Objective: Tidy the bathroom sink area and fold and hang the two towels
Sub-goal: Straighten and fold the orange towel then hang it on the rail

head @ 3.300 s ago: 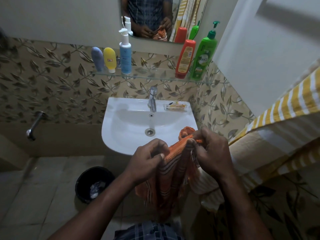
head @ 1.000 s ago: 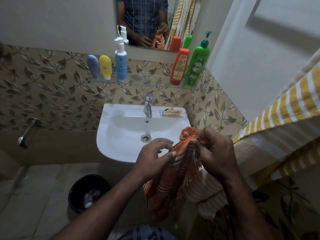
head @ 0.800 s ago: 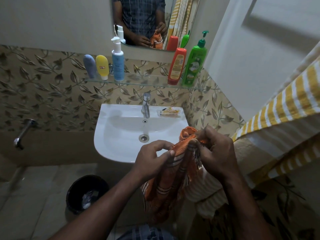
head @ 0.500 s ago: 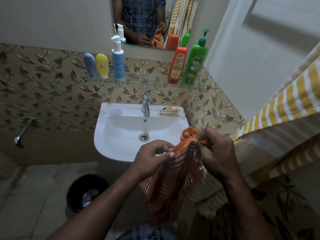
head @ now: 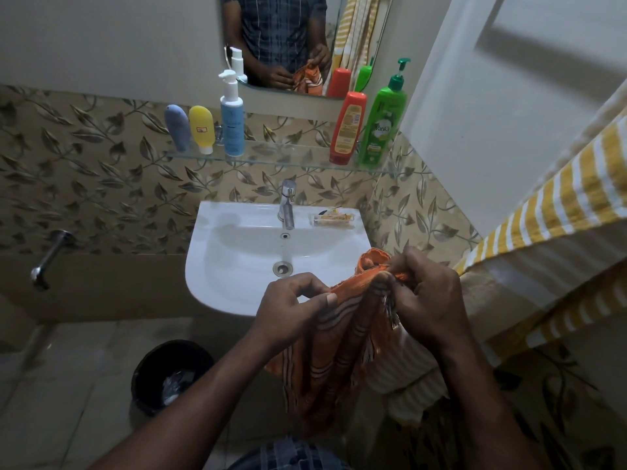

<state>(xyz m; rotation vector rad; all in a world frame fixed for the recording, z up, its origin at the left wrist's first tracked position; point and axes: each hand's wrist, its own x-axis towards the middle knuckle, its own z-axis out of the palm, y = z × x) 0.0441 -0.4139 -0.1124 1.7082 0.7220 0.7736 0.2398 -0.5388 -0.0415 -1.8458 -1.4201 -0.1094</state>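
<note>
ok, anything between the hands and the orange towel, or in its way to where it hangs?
Nothing between them: the left hand and right hand both pinch the top edge of the orange striped cloth towel. No free rail is visible. The yellow-and-white striped towel drapes close on its right.

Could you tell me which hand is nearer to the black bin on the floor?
Left. The left hand is above and right of the black bin; the right hand is farther right, beyond the orange towel.
</note>
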